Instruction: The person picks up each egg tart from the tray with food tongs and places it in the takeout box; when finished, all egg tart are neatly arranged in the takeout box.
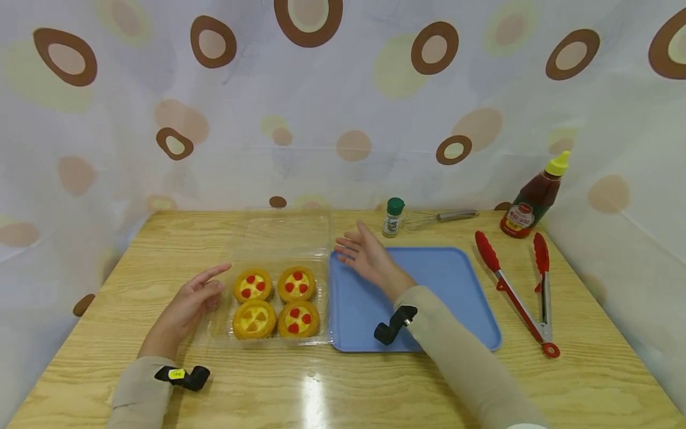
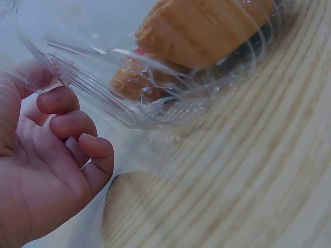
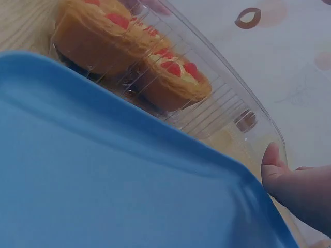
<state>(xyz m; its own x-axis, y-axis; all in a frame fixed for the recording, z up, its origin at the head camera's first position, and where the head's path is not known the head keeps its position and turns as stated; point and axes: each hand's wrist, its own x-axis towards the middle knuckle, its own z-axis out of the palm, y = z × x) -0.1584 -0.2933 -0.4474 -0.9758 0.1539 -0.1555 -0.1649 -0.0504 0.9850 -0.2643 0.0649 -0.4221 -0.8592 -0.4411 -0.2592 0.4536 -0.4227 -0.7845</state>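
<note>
A clear plastic box (image 1: 324, 268) lies with its lid (image 1: 284, 232) folded back. Inside are several egg tarts (image 1: 298, 319), most topped with red pieces, while the front left tart (image 1: 254, 319) carries yellow wedges. My left hand (image 1: 187, 307) is at the box's left side, its index finger stretched along the rim. The left wrist view shows the other fingers (image 2: 83, 121) loosely bent beside the plastic wall. Over the back left corner of a blue tray (image 1: 429, 292), my right hand (image 1: 370, 253) has its fingers spread, close to the box's right edge, holding nothing.
Behind the tray stand a green-capped seasoning jar (image 1: 393, 217) and a whisk (image 1: 445, 217) lying flat. Red-tipped tongs (image 1: 517, 301) lie spread to the right of the tray. A sauce bottle (image 1: 533, 199) with a yellow cap stands at the back right, near the patterned curtain (image 1: 332, 95).
</note>
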